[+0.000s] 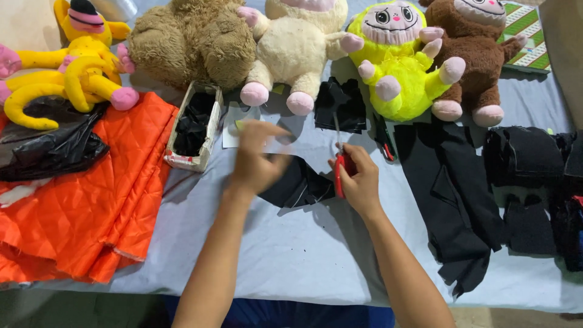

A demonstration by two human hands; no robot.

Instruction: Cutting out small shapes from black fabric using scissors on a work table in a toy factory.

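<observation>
Black felt fabric piece (297, 182) lies on the grey-blue table cloth (291, 255) between my hands, uncut as far as I can judge. My right hand (359, 179) is closed on red-handled scissors (340, 164). My left hand (258, 159) is motion-blurred; grip cannot be determined. Scissor blades are barely discernible.
</observation>
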